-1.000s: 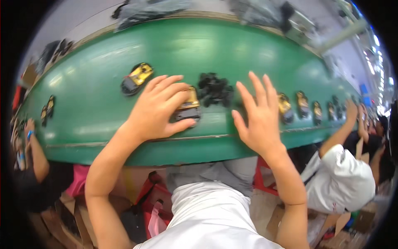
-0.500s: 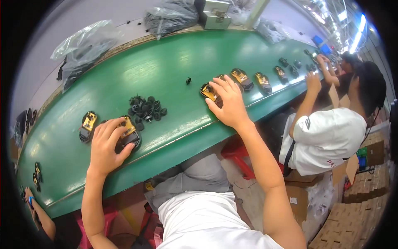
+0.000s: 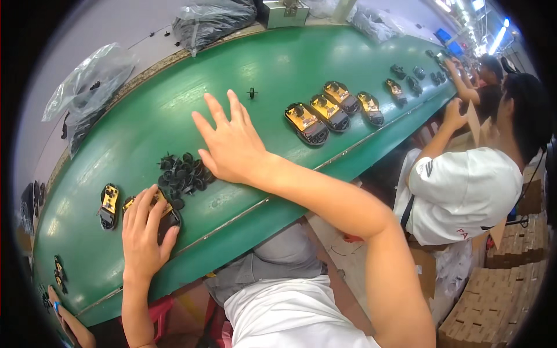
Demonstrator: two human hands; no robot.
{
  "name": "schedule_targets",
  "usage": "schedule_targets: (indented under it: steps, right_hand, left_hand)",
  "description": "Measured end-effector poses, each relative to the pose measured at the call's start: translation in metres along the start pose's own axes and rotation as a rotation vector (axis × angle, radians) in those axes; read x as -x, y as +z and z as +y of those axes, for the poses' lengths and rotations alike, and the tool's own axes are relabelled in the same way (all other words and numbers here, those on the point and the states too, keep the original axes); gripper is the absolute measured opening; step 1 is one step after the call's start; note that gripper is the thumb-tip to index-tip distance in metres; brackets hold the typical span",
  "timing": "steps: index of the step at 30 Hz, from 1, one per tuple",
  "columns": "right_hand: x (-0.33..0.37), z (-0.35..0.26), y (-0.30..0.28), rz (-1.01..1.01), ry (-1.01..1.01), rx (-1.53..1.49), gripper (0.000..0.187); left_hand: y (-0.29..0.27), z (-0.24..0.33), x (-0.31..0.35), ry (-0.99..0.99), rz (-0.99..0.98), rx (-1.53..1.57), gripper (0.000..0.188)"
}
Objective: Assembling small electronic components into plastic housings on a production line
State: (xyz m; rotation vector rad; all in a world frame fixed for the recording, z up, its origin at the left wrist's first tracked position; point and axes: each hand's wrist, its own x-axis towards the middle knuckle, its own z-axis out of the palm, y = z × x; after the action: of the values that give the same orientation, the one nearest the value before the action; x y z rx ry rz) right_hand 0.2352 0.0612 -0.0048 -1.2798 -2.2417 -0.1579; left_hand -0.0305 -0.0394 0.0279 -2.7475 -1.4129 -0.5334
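My left hand grips an open computer mouse base, thumb on its near side and fingers across its yellow circuit board. My right hand is over the bench with fingers spread and nothing in it. Beside its thumb lies a pile of small black scroll wheels. A single scroll wheel is beyond its fingertips. Left of my left hand sits another mouse base. Farther right, several more stand in a slanting row, the nearest mouse base close to a second mouse base.
The green bench curves across the view. Plastic bags and a metal box line its back edge. A co-worker in white sits at the right; another person's hand shows at far left. Cardboard stacks stand lower right.
My right hand has left the mouse base at the right and moved left toward the scroll wheel pile. My left hand stays on its mouse base. The whole view has shifted slightly.
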Motion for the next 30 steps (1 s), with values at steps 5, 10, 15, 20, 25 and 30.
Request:
schedule_targets:
  steps: [5,10,15,20,25,30]
  right_hand:
    - [-0.012,0.020,0.013,-0.040,-0.068,-0.142,0.053]
    - [-0.042,0.062,-0.006,0.082,0.188,0.193,0.063]
    - [-0.029,0.070,0.011,-0.056,0.102,0.025,0.035]
    - [-0.046,0.032,-0.012,-0.086,0.149,-0.355,0.024]
    - [-0.045,-0.050,-0.019,-0.147,0.132,-0.649,0.039]
    - [-0.044,-0.077,-0.004,-0.222,-0.297,-0.630,0.030]
  left_hand:
    - [0.001,0.000,0.001,-0.033,-0.007,-0.036,0.048]
    - [-0.005,-0.004,0.007,0.013,-0.059,0.000,0.055]
    - [-0.008,-0.023,0.013,0.040,-0.035,0.021,0.061]
    - [-0.034,-0.023,0.012,-0.085,0.146,0.071,0.051]
    - [0.000,-0.033,0.009,-0.112,0.305,0.073,0.036]
    - [0.020,-0.029,0.005,-0.115,0.409,0.099,0.038]
